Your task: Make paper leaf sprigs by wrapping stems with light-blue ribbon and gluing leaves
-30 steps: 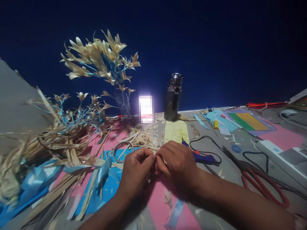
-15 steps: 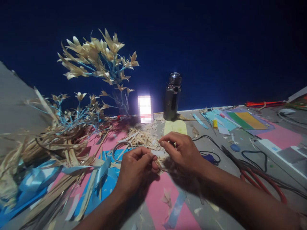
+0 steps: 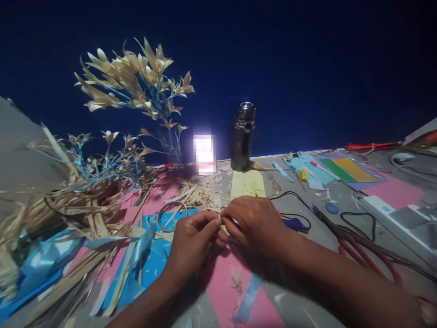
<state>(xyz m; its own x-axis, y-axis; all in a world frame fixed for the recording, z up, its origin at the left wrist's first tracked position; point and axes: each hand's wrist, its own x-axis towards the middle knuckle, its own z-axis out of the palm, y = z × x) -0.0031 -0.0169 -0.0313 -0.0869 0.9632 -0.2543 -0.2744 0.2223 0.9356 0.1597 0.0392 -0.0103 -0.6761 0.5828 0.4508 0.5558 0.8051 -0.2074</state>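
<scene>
My left hand (image 3: pixel 200 237) is closed in a pinch, thumb against forefinger, around something small and pale that the fingers mostly hide. My right hand (image 3: pixel 254 223) touches the left at the fingertips, its fingers curled and pinched over the same spot. What the right fingers grip is hidden. Under the hands lies pink paper (image 3: pixel 228 291). Just beyond them is a heap of pale dry shavings (image 3: pixel 200 193). A ring-shaped roll (image 3: pixel 162 218) rests on the blue sheet (image 3: pixel 157 255) left of my left hand. A blue handle (image 3: pixel 296 224) lies right of my right hand.
Dried-husk flowers on blue stems (image 3: pixel 136 86) stand at the back left, above piled husks (image 3: pixel 78 214). A dark flask (image 3: pixel 243 139) stands at the back beside a bright pixelated patch (image 3: pixel 204 154). Red-handled scissors (image 3: pixel 362 250) and a white power strip (image 3: pixel 396 223) lie right.
My right hand has come down and left, and its fingertips now meet those of my left hand. The left hand keeps its pinch. The view has shifted slightly.
</scene>
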